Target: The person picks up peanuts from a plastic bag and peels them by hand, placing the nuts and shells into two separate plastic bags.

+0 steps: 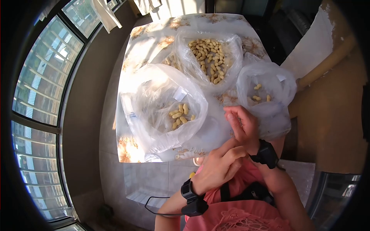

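My left hand (pixel 221 164) is closed, fingers bent, its fingertips against the heel of my right hand near the right wristband (pixel 266 154). My right hand (pixel 245 127) is above the table's front edge, fingers curled toward the thumb; anything inside either hand is hidden. Left of it, an open clear plastic bag (pixel 144 115) holds several peanuts (pixel 180 114). A middle bag (pixel 185 65) farther back holds a large heap of peanuts (pixel 210 54). Beyond my right hand, a smaller bag (pixel 285 82) holds three visible peanuts (pixel 257 98).
The table (pixel 129 148) has a floral cover lit by sunlight at the left. Barred windows (pixel 50 69) line the left wall. A brown board-like surface (pixel 327 115) stands at the right. A black cable (pixel 148 206) runs from the left wristband (pixel 189 192).
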A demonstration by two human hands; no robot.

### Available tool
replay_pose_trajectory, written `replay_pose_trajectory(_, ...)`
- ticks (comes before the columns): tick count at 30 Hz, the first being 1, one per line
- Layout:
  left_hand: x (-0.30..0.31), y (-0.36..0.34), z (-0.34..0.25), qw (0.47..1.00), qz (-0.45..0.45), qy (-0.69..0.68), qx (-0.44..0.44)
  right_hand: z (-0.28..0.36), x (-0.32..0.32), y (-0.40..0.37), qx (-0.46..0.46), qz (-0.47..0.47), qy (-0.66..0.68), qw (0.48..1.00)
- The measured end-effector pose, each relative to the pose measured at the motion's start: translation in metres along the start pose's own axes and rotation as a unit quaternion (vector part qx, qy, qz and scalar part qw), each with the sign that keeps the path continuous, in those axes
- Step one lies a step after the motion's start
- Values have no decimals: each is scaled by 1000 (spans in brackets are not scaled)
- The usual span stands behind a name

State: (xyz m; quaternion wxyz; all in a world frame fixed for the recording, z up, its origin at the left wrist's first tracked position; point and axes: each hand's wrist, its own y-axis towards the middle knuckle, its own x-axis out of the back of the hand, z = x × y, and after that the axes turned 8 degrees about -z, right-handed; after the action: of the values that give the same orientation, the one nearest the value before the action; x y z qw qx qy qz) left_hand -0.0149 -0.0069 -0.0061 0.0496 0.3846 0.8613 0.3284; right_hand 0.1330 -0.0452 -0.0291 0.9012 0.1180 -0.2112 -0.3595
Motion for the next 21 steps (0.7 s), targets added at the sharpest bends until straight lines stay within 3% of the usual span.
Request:
replay_pose_trajectory(13, -3, -14, 7, 991, 9, -125, 56, -2, 1, 0, 11, 0, 3, 1000)
replay_pose_trajectory(17, -3, -27, 8, 991, 55, -95, 77, -4, 0, 0, 18, -4, -2, 1000)
replay_pose_trajectory(19, -4, -38, 8, 970, 131, -72, 191, -4, 0, -1, 19, -5, -4, 1000)
replay_pose_trajectory(21, -10, -44, 8, 959, 148, -80, 230, -4, 0, 0, 31, -3, -7, 1000)
